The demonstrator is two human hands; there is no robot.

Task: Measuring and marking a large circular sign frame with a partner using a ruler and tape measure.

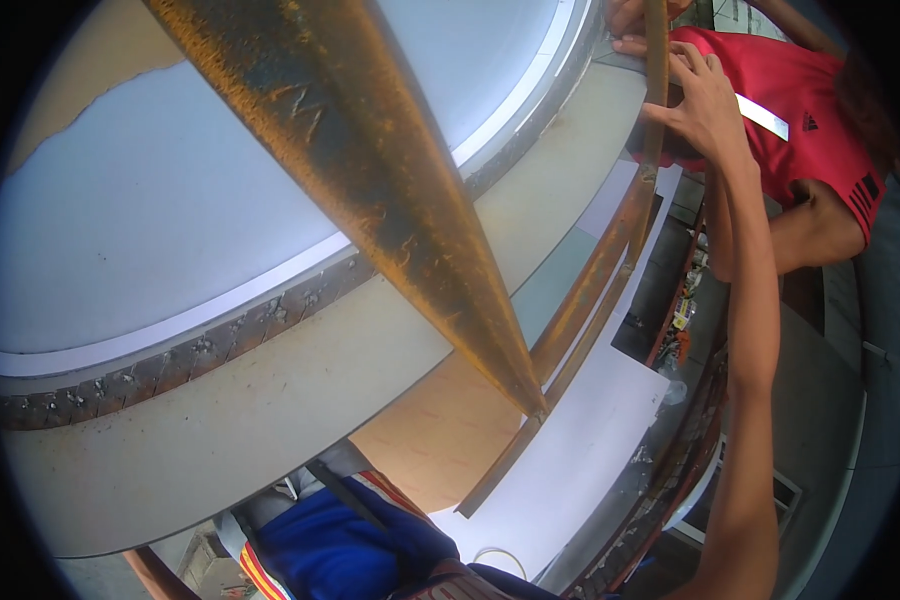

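Observation:
My right arm reaches up the right side, and my right hand is at an upright rusty metal bar. The thumb lies against the bar and the fingers curl toward it, somewhat apart. A broad rusty metal beam crosses the view from the upper left and narrows down to a joint with thinner rusty rails. At the lower left edge only a piece of a forearm shows below the tabletop. My left hand is out of sight.
A co-worker in a red shirt is at the upper right, with a hand by the bar. A round grey tabletop with a raised blue-white disc fills the left. White board and brown board lie beneath the rails.

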